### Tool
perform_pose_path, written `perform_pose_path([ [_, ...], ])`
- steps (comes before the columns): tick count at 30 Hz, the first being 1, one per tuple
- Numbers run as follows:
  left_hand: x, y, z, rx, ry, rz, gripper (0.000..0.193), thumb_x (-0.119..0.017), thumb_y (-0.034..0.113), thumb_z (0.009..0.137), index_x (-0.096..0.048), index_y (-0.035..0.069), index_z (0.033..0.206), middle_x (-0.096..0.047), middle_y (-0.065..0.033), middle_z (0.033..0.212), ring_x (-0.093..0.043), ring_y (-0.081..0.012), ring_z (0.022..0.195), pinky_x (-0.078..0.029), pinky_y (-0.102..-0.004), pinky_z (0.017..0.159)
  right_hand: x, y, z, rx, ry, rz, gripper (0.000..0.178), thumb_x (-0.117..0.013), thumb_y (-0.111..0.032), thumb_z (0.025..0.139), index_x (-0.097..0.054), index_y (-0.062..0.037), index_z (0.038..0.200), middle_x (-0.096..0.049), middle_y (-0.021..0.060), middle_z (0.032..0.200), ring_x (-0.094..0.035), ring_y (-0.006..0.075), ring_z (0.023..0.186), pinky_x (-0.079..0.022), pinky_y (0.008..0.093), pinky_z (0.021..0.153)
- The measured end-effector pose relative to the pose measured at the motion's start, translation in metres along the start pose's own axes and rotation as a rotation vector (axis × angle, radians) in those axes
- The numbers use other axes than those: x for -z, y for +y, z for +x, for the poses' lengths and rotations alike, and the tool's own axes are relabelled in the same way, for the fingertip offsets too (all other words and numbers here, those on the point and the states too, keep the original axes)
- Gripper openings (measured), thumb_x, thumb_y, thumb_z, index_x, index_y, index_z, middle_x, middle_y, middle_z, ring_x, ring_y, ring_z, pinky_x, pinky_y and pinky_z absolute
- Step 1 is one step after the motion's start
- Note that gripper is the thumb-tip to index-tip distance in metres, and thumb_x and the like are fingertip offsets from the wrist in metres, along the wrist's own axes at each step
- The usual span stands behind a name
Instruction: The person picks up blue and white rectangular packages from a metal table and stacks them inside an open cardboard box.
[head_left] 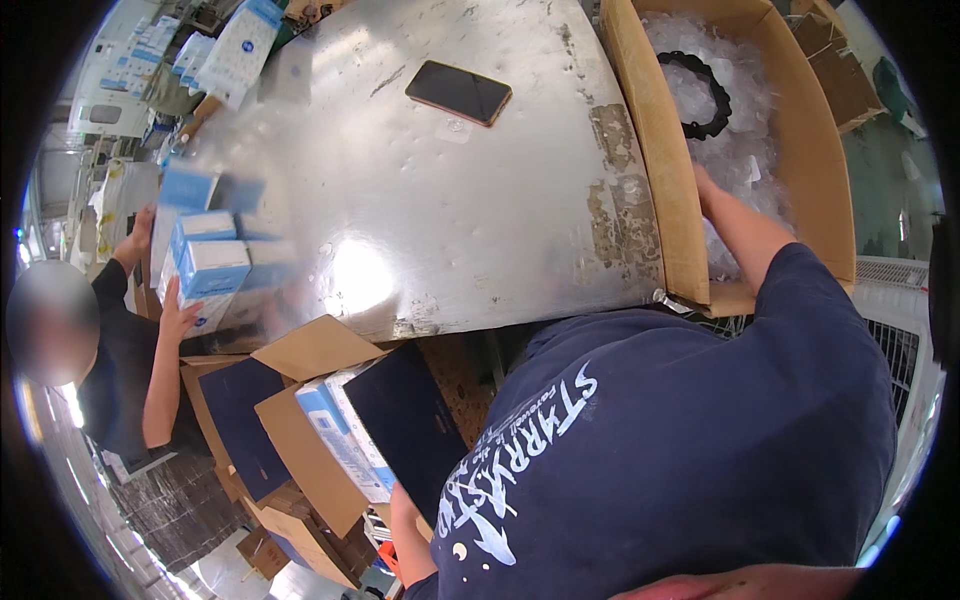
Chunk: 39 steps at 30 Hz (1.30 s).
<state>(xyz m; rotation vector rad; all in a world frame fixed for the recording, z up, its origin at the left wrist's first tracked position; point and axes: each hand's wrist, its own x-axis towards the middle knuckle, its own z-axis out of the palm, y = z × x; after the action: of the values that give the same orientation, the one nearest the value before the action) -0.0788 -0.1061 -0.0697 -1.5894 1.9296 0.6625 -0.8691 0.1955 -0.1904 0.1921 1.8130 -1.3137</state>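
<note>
My right arm reaches into a large open cardboard carton (pixel 640 110) full of clear plastic pieces (pixel 750 165). My right hand (pixel 705 190) is close to the inside of its near wall, which hides the fingers. A black ring with a scalloped edge (pixel 712 125) lies on top of the plastic. Low at my left side, my left hand (pixel 402 503) is beside blue-and-white boxes (pixel 345 440) packed in a cardboard carton (pixel 310 455), close to a dark blue panel (pixel 405 420). Its fingers are mostly hidden, so a grip cannot be made out.
A phone (pixel 460 92) lies on the scuffed metal table (pixel 480 220). At the left, a co-worker's hands (pixel 178 318) hold a stack of blue-and-white boxes (pixel 215 265) at the table edge. Another carton with a dark blue panel (pixel 245 425) stands below them.
</note>
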Motion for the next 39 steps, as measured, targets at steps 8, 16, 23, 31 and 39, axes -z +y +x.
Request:
perform_pose_path([
  [8, 0.032, 0.056, -0.034, -0.004, 0.158, -0.254, 0.028, -0.070, 0.020, 0.081, -0.051, 0.001, 0.087, -0.062, -0.0149, 0.066, -0.065, -0.0233, 0.059, -0.049, -0.0354, 0.052, -0.001, -0.200, -0.137, 0.713, 0.231, -0.379, 0.039, -0.060, -0.006, 0.069, -0.060, -0.0082, 0.108, -0.062, 0.0020, 0.088, -0.059, 0.0122, 0.074, -0.047, 0.0281, 0.059],
  [16, 0.009, 0.025, -0.055, -0.037, 0.164, -0.664, 0.028, -0.069, 0.014, 0.084, -0.054, -0.001, 0.101, -0.064, -0.0111, 0.070, -0.063, -0.0159, 0.054, -0.049, -0.0273, 0.049, -0.153, -0.218, -0.131, 0.757, 0.217, -1.642, 0.046, -0.064, -0.031, 0.081, -0.058, -0.0022, 0.116, -0.063, 0.0199, 0.110, -0.059, 0.0350, 0.102, -0.047, 0.0413, 0.088],
  [23, -0.028, -0.026, -0.074, -0.185, 0.004, -1.068, 0.034, -0.063, 0.009, 0.088, -0.052, -0.003, 0.118, -0.063, -0.0135, 0.107, -0.062, -0.0181, 0.097, -0.051, -0.0291, 0.079, -0.210, -0.189, -0.089, 0.903, 0.274, -1.397, 0.055, -0.035, -0.049, 0.095, -0.058, -0.0051, 0.120, -0.062, 0.0205, 0.112, -0.057, 0.0365, 0.104, -0.045, 0.0407, 0.092],
  [31, -0.028, -0.049, -0.080, -0.288, 0.070, -1.017, 0.034, -0.061, 0.010, 0.090, -0.052, -0.001, 0.121, -0.061, -0.0127, 0.115, -0.061, -0.0192, 0.102, -0.049, -0.0296, 0.087, -0.220, -0.179, -0.093, 0.774, 0.434, -1.161, 0.057, -0.039, -0.050, 0.093, -0.060, -0.0026, 0.117, -0.063, 0.0183, 0.113, -0.059, 0.0327, 0.105, -0.043, 0.0359, 0.093],
  [39, -0.035, -0.066, -0.078, -0.322, 0.099, -1.156, 0.036, -0.062, 0.010, 0.090, -0.051, -0.001, 0.122, -0.060, -0.0111, 0.115, -0.059, -0.0157, 0.099, -0.047, -0.0281, 0.086, -0.206, -0.155, -0.089, 0.833, 0.361, -0.816, 0.043, -0.047, -0.035, 0.093, -0.051, -0.0127, 0.130, -0.064, 0.0112, 0.110, -0.061, 0.0224, 0.091, -0.052, 0.0354, 0.073],
])
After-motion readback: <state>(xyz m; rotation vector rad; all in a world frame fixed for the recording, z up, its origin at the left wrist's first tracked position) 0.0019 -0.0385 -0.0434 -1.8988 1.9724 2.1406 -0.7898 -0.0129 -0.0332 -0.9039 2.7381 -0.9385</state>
